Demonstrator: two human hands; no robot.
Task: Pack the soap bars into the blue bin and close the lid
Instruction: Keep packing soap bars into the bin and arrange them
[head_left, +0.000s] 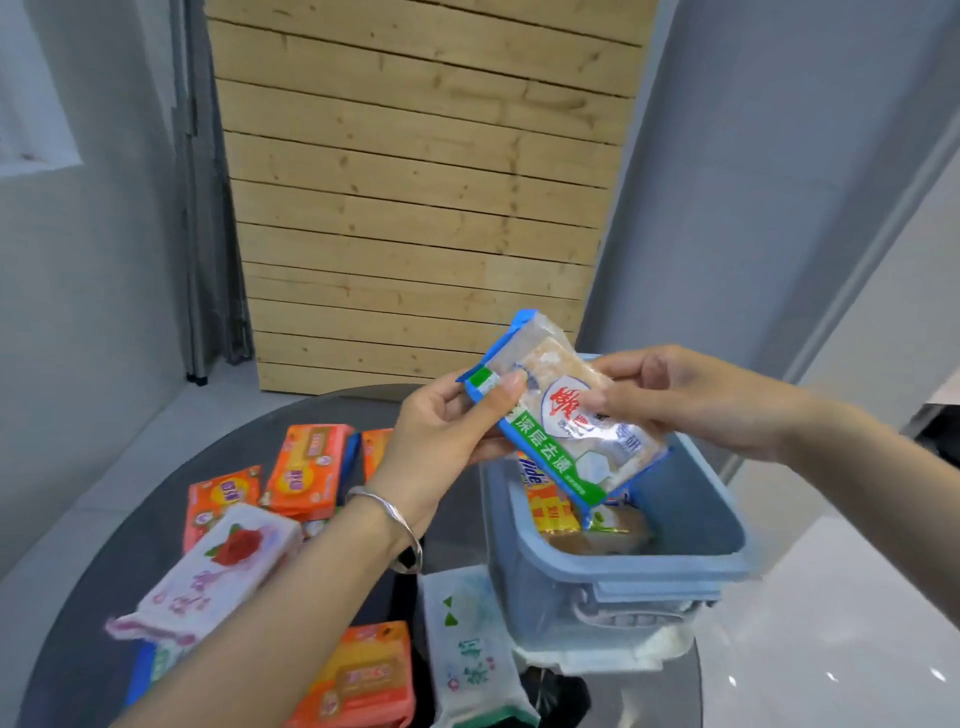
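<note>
light: bright, even, diffuse, cool white | shadows: soft and weak, none hard-edged | glare: small white specks on glossy floor (857, 623) lower right; sheen on clear wrap of held soap bar (561, 410) | focus: soft overall, print on pink packet (208, 571) smeared, lower edge blurriest | distortion: wide-angle bowing of wall lines, corners stretched

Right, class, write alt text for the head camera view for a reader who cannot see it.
A person's left hand and right hand hold a clear-wrapped soap bar tilted over an open blue bin that already holds other packets. More wrapped soap bars, orange, pink and white, lie on the dark round table beside it.
</note>
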